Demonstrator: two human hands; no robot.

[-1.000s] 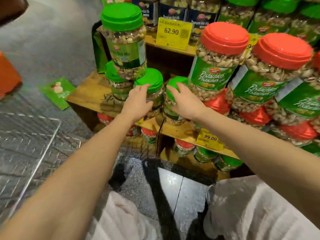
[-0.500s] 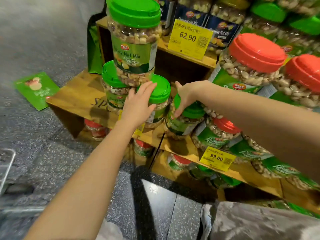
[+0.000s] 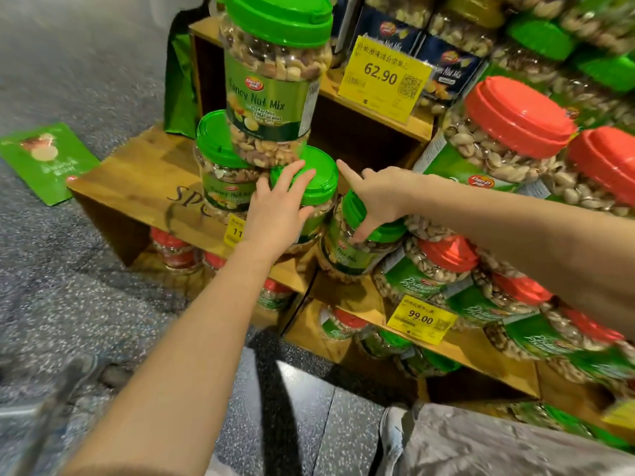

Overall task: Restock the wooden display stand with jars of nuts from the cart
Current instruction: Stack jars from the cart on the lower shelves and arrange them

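Green lid [image 3: 321,175] under left hand [image 3: 275,216]; right hand [image 3: 378,197] holds tilted jar [image 3: 347,257].

Clear glossy plastic jars [image 3: 271,80], smooth green lids [image 3: 309,173] and red lids [image 3: 519,115]; matt grained wooden stand [image 3: 137,180]; speckled floor [image 3: 68,297], probably polished stone; glossy paper price tags [image 3: 385,77].

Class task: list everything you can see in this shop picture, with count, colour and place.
nut mix jars: four, green lids, stand's left end, one stacked on top
pistachio jars: many, red lids, right
blue-labelled jars: several, top shelf
price tags: three, yellow, shelf edges
packet: one, green, floor at left
display stand: one, wooden, under the jars
left hand: flat on the middle jar
right hand: grips the tilted nut mix jar
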